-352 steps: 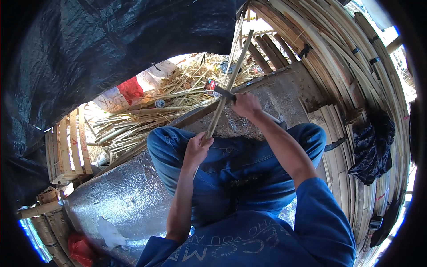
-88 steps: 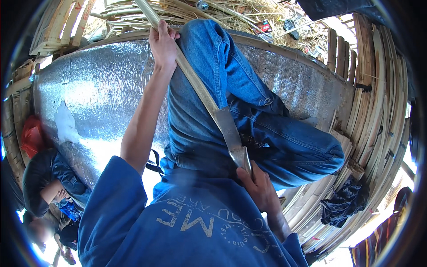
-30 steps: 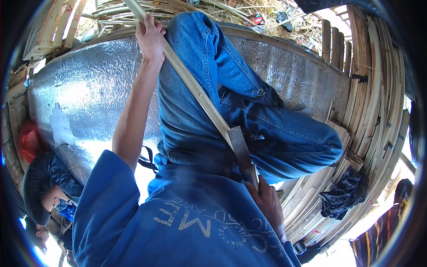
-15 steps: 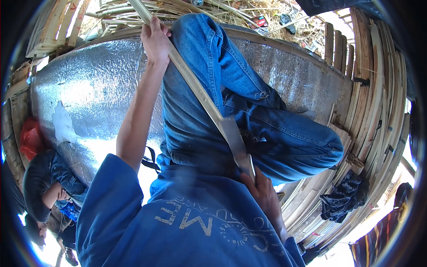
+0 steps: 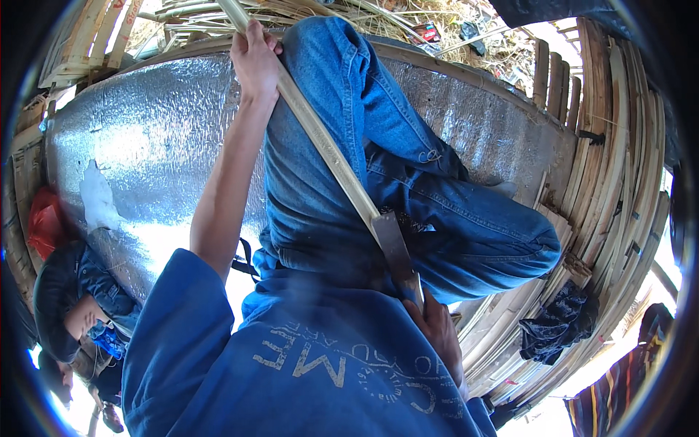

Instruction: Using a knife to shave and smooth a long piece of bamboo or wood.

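Note:
A long pale bamboo strip (image 5: 320,135) runs slantwise over my jeans, from the top of the view down toward my waist. My left hand (image 5: 255,62) is closed round its far part beside my raised knee. Low on the right, my right hand (image 5: 437,331) grips a knife (image 5: 394,244) with a broad, blunt-ended blade. The blade lies against the near part of the strip, over my lap. My right fingers are partly hidden behind the handle, and the strip's near end is hard to make out.
I sit on a silvery foil mat (image 5: 160,109). Split bamboo slats (image 5: 619,167) line the right, with a dark crumpled cloth (image 5: 559,320) on them. Bamboo scraps (image 5: 364,18) lie beyond the mat. Another person (image 5: 73,306) is at the left, near a red bag (image 5: 47,222).
The knife has shifted slightly down and right along the strip, and its blade now shows a darker face. My left hand stays closed at nearly the same place.

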`<state>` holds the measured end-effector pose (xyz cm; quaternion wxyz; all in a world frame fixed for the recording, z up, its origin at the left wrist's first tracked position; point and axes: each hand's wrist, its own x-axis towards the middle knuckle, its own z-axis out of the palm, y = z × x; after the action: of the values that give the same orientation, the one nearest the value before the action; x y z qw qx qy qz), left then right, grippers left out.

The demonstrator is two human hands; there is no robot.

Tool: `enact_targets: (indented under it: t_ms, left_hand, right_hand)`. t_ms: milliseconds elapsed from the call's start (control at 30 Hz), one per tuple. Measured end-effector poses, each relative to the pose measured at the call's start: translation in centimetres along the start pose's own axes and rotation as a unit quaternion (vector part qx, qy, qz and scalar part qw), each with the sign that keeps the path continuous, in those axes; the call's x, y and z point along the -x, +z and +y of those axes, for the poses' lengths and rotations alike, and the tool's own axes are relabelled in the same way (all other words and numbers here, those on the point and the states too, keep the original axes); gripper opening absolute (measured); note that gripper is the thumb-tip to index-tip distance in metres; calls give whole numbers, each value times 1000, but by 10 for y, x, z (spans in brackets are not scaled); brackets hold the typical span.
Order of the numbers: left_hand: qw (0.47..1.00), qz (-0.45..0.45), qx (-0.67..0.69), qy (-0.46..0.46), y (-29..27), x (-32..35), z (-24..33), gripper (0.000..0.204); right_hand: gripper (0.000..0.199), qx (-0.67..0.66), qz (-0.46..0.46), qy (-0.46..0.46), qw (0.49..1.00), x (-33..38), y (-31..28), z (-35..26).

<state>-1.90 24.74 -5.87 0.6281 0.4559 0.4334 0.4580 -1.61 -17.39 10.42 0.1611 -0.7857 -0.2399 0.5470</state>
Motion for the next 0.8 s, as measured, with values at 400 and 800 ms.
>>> enact_targets:
  t_ms: [400,800]
  left_hand:
    - [999,4,-48,3,3,4,4,26]
    - [997,22,-78,-12,1,3,5,27]
  right_hand:
    - [28,60,113,-146,981,-20,14,-17]
    - [23,-41,22,44,998,-42,-3,-68]
